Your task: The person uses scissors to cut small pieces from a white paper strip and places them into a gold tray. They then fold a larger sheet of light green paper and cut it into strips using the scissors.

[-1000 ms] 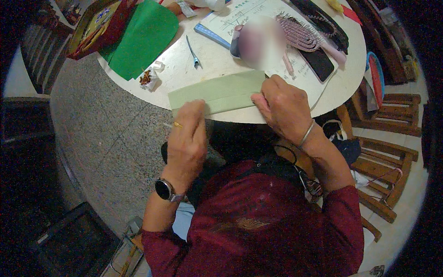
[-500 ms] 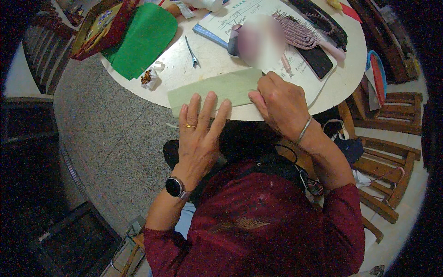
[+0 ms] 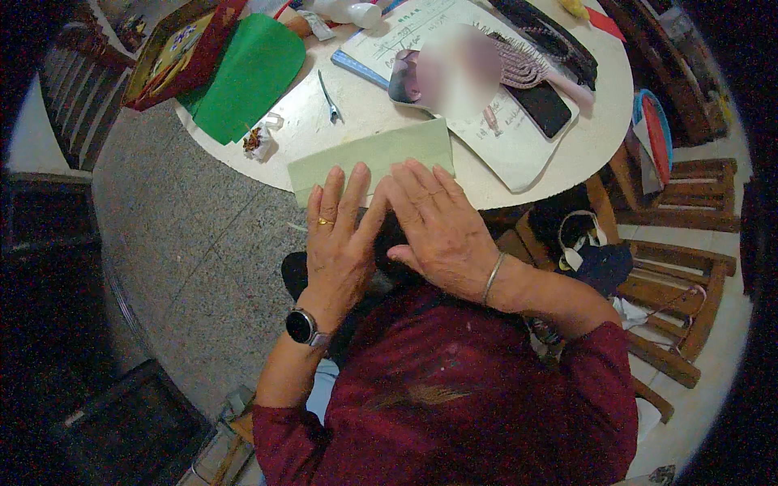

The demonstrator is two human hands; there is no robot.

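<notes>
A pale green strip of folded paper or cloth (image 3: 389, 150) lies along the near edge of the round white table. My left hand (image 3: 340, 231) rests with spread fingers, its fingertips on the strip's near left part. Flat beside it, my right hand (image 3: 442, 223) has its fingers stretched over the strip's near right part and the thumb out to the side. The two hands nearly meet at the fingers. Neither one holds anything. The strip's near edge is partly hidden under the fingers.
Beyond the strip lie a thin blue hair clip (image 3: 330, 99) and a crumpled white wrapper (image 3: 258, 142). Green sheets (image 3: 258, 69) and a red box (image 3: 182, 49) are at the left. A notebook (image 3: 519, 166), a black phone (image 3: 541, 112) and a pinkish comb (image 3: 523, 61) lie at the right.
My right hand has opened from its closed grip at the strip's right end, moved left and flattened beside my left hand. The left hand stays on the strip.
</notes>
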